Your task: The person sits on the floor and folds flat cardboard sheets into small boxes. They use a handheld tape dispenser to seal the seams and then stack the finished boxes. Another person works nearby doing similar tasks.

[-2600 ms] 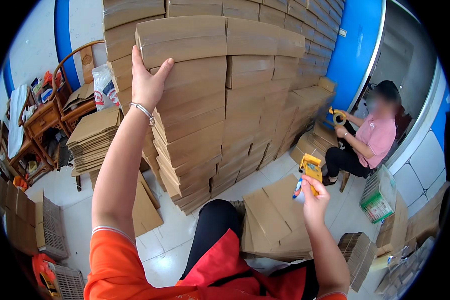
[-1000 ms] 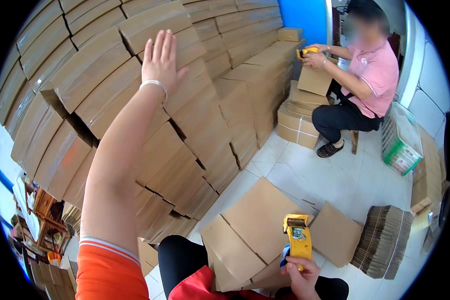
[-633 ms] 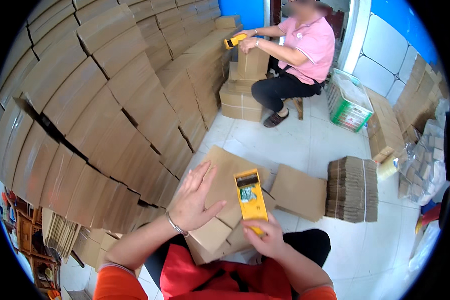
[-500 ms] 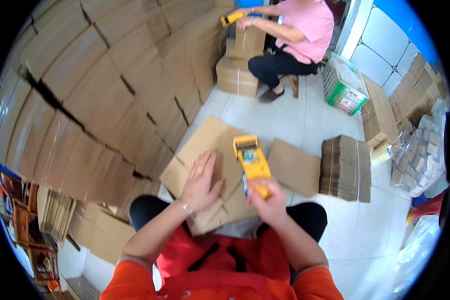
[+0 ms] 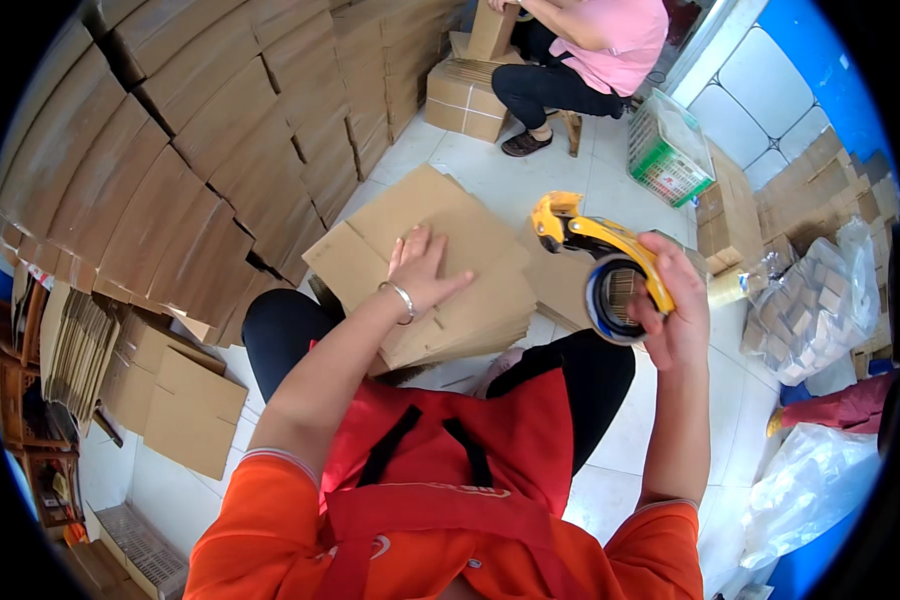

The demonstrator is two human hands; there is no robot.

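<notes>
My left hand (image 5: 425,278) lies flat with spread fingers on the top sheet of a stack of folded-flat cardboard boxes (image 5: 485,260) in front of my knees. A bracelet circles that wrist. To the right of the stack, my right hand (image 5: 682,312) grips a yellow tape dispenser (image 5: 625,238) by its handle. Its dark roll faces left, and its head points toward the far left, raised clear of the cardboard. Another flat cardboard piece (image 5: 558,275) shows partly behind the stack, below the dispenser.
Piled cardboard boxes (image 5: 220,120) form a wall on the left. Beyond, a person in a pink shirt (image 5: 625,45) sits by a strapped cardboard bundle (image 5: 465,105). A green and white basket (image 5: 670,150) and a clear bag of small cartons (image 5: 815,305) stand right. Loose flat boxes (image 5: 195,410) lie lower left.
My right hand has lifted the tape dispenser off the cardboard and swung it right, turning it sideways. My left hand stays flat on the stack. The other person's tape dispenser has left view.
</notes>
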